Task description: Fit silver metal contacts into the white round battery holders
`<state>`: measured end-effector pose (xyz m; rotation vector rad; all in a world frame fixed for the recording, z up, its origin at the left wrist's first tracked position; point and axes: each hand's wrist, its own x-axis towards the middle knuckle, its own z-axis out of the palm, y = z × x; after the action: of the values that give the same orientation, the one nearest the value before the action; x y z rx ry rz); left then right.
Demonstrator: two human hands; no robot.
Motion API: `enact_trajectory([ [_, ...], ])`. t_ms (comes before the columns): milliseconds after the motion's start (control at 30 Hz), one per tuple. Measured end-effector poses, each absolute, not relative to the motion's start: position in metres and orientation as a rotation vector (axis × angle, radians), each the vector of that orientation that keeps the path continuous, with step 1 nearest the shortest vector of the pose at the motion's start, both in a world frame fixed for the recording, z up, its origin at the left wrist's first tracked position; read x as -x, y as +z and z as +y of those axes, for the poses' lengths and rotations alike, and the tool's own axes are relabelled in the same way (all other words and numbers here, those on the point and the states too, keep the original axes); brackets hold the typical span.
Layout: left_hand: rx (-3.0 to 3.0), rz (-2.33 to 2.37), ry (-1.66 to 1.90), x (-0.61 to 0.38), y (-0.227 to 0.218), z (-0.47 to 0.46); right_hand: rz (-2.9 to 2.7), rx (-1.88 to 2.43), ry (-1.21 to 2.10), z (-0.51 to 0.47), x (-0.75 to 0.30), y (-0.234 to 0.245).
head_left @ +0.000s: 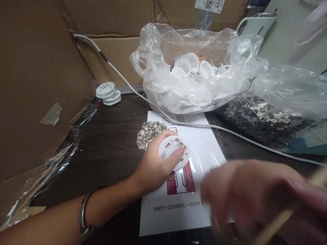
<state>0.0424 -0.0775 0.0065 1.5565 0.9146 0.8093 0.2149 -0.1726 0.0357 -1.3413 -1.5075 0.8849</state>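
My left hand (155, 163) rests on a printed sheet (178, 211) and grips a round white plastic part (174, 152), thumb across its top. Just beyond its knuckles lies a small heap of shiny metal clips (149, 132). My right hand (252, 197) is close to the camera at the lower right and badly blurred; a thin pale stick (288, 214) crosses in front of it, and its fingers cannot be made out.
A clear plastic bag (194, 85) of white round parts stands behind the sheet. A second bag (270, 115) of metal clips lies at right. A white cable (230, 131) crosses the dark table. Stacked white parts (108, 93) sit by the cardboard wall (38, 85) on the left.
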Motion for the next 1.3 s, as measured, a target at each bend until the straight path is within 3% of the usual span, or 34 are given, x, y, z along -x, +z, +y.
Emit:
enact_trajectory([
  [200, -1.334, 0.893, 0.711, -0.038, 0.003, -0.080, -1.064, 1.041, 1.151, -0.132, -0.221, 0.027],
  [433, -1.262, 0.926, 0.713, -0.043, 0.005, -0.080, -1.134, 1.244, 1.096, -0.127, -0.219, 0.012],
  [1300, -1.500, 0.922, 0.674, -0.044, 0.007, -0.076, -1.397, 1.342, 0.827, -0.130, -0.209, -0.002],
])
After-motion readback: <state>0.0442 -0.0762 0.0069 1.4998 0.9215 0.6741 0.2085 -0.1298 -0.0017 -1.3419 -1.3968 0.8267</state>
